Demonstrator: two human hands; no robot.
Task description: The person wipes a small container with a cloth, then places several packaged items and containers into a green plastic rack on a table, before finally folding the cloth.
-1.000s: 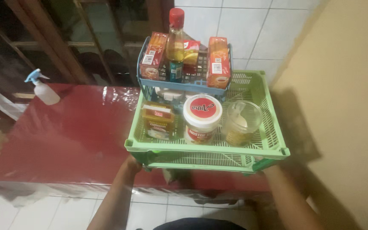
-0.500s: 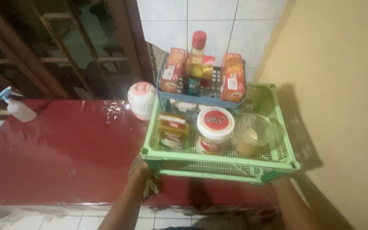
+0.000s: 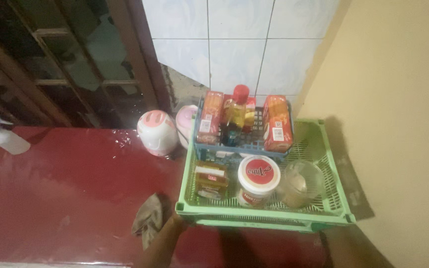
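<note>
Nearest the camera, left hand (image 3: pixel 174 223) at the front left corner of a green slatted crate (image 3: pixel 264 218), fingers hidden beneath the rim, grip not discernible. Right hand (image 3: pixel 329 237) under the front right corner, mostly concealed, grip likewise unclear. Crumpled rag (image 3: pixel 148 218) on the red table (image 3: pixel 65 188), just beside the left hand. Crate contents: yellow box (image 3: pixel 211 179), white tub with red lid (image 3: pixel 257 179), clear cup (image 3: pixel 301 183). Behind, blue basket (image 3: pixel 244 146) with cartons and red-capped bottle (image 3: pixel 235 113). Far left, spray bottle (image 3: pixel 3 136).
</note>
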